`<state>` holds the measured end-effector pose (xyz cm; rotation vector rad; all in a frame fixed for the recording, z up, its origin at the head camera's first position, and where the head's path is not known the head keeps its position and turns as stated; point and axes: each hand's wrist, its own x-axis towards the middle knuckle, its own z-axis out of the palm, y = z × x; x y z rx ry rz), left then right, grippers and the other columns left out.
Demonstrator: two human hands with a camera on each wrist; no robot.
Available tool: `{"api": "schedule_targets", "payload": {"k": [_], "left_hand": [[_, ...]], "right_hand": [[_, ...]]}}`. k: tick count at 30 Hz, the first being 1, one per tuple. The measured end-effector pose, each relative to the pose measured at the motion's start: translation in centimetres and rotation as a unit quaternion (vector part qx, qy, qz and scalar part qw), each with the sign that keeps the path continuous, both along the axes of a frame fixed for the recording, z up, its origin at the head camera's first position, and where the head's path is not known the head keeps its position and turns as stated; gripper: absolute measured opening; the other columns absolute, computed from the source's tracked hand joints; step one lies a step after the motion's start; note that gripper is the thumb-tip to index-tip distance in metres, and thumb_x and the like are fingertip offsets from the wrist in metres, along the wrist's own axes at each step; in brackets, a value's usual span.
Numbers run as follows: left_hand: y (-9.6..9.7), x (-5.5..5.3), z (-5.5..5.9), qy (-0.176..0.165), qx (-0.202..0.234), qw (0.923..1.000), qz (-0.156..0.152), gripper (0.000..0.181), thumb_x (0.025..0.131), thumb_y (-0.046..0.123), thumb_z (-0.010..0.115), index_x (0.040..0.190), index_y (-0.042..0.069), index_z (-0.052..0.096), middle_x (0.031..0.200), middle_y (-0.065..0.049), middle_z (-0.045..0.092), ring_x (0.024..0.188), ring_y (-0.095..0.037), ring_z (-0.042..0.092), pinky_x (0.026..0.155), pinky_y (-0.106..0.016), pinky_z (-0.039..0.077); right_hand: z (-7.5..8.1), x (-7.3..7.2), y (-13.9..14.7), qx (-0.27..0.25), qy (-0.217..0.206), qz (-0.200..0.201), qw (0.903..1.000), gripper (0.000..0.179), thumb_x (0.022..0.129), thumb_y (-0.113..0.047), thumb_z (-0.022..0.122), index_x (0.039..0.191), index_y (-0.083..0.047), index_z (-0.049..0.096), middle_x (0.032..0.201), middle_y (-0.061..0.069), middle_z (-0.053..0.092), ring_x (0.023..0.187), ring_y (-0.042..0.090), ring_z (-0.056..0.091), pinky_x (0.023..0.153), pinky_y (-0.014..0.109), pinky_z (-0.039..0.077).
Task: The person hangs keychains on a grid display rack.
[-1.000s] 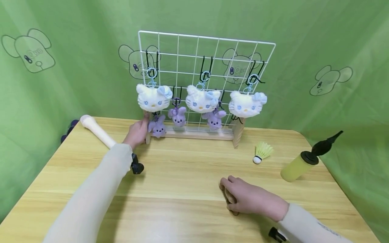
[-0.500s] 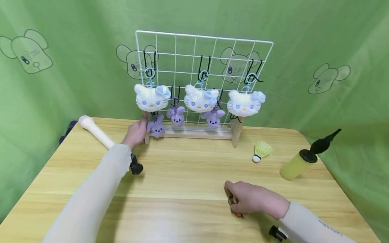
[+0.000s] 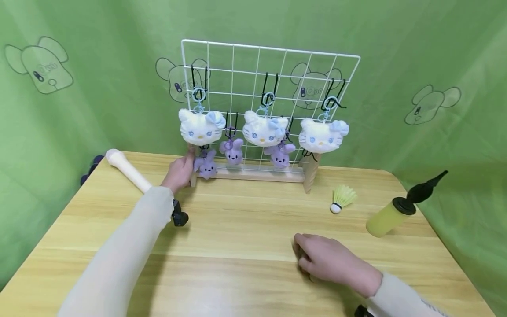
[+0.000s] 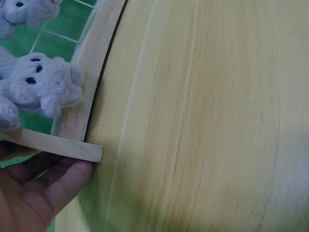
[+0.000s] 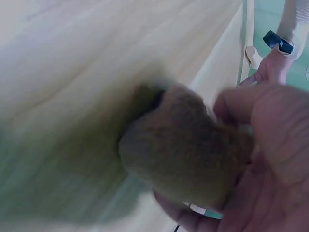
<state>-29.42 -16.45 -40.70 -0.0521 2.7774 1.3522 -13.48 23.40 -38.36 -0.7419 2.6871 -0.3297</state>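
Note:
A white wire grid rack [image 3: 245,56] stands in a wooden base [image 3: 253,175] at the back of the table. Its left wooden foot [image 4: 63,145] is held by my left hand [image 3: 179,172], with fingers against the outer side. From black hooks hang white cat-face plush keychains [image 3: 263,130] with blue bows, and below them small purple rabbit plush keychains [image 3: 206,165]. My right hand [image 3: 330,257] is low over the front right of the table, gripping a brown fuzzy plush [image 5: 183,145]. That plush is blurred and mostly hidden under the hand in the head view.
A long pale stick with a knobbed end [image 3: 127,169] lies at the left beyond my forearm. Right of the rack are a yellow shuttlecock [image 3: 342,198] and a yellow bottle with a black top [image 3: 388,218]. Green curtains [image 3: 455,57] surround the table.
My right hand has shifted slightly right with the brown plush, which turned and showed a small red bit half a second ago. My left hand stays on the rack's foot.

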Motion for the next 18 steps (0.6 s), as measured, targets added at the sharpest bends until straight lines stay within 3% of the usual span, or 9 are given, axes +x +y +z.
{"api": "schedule_targets", "payload": {"k": [7,10,13,18], "left_hand": [[0.2,0.0,0.1,-0.002,-0.001,1.0,0.001,0.097,0.102,0.073,0.001,0.163,0.004,0.032,0.167,-0.026,0.034,0.154,-0.05,0.034,0.131,-0.061,0.025],[0.2,0.1,0.1,-0.001,0.0,1.0,0.003,0.097,0.102,0.073,0.001,0.163,0.005,0.032,0.167,-0.026,0.034,0.154,-0.05,0.034,0.131,-0.061,0.025],[0.2,0.2,0.1,-0.001,0.002,1.0,0.004,0.097,0.102,0.074,0.002,0.163,0.005,0.032,0.167,-0.025,0.034,0.154,-0.049,0.034,0.131,-0.061,0.026],[0.1,0.2,0.1,-0.002,0.0,1.0,0.001,0.096,0.102,0.074,0.001,0.164,0.007,0.031,0.168,-0.025,0.033,0.154,-0.049,0.034,0.131,-0.061,0.025]], "right_hand": [[-0.9,-0.3,0.5,-0.094,0.018,0.021,0.9952,0.015,0.102,-0.003,0.058,0.097,-0.014,0.067,0.081,-0.012,0.062,0.066,-0.008,0.052,0.059,0.018,0.049],[-1.0,-1.1,1.0,-0.147,-0.001,0.018,0.9889,0.015,0.104,-0.003,0.058,0.102,-0.012,0.07,0.086,-0.006,0.068,0.07,-0.006,0.056,0.063,0.019,0.054],[-1.3,-1.7,1.6,-0.201,-0.01,0.017,0.9794,0.013,0.106,-0.008,0.058,0.102,-0.012,0.07,0.087,-0.005,0.071,0.075,-0.004,0.059,0.066,0.02,0.056],[-2.4,-2.7,2.6,-0.312,-0.035,0.023,0.9491,0.012,0.108,-0.007,0.053,0.104,-0.005,0.064,0.088,0.005,0.072,0.08,0.004,0.067,0.072,0.023,0.061]]}}
